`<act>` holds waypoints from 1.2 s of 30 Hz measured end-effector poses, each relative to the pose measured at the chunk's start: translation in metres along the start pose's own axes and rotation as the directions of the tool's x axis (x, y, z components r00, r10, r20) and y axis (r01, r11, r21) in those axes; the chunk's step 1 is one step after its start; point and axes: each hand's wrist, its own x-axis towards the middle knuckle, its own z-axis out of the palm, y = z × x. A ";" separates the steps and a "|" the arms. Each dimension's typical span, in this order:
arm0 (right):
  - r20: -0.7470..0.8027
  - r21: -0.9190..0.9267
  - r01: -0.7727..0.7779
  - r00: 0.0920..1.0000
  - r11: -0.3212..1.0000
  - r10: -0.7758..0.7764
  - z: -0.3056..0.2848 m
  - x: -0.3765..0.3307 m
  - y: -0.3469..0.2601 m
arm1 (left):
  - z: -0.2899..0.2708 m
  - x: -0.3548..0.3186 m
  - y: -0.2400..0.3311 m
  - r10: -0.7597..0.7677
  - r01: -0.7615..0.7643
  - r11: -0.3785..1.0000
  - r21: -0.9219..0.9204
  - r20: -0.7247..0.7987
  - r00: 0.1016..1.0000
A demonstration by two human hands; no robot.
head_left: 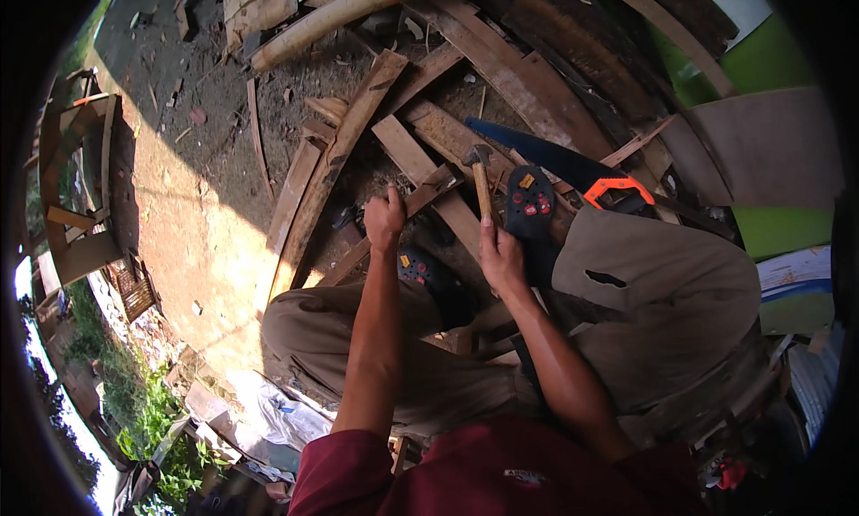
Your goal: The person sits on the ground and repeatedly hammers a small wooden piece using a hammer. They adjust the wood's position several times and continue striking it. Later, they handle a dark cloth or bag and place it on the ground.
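Note:
My right hand (503, 257) is wrapped round the wooden handle of a hammer (484, 190), its dark metal head up and away from me. Closed over a short wooden plank (431, 192) is my left hand (384, 217), thumb uppermost; the fingers' far side is hidden. That plank slants across other boards between my feet. Beside the left hand sits a small dark metal thing (345, 218) whose kind I cannot make out. A hand saw (617, 192) with an orange handle and dark blue blade lies by my right knee, beyond my right clog (531, 203).
Long timber pieces (335, 167) lie left of my feet, with more stacked planks (546, 91) ahead. A thick pole (349, 20) crosses the far side. Green and brown panels (761, 145) stand at the right. A wooden frame (85, 172) is at the far left.

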 end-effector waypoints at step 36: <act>0.168 0.596 -0.301 0.953 0.744 0.251 -0.022 0.014 -0.024 | -0.010 -0.011 0.024 -0.070 0.072 0.996 -0.060 0.026 0.997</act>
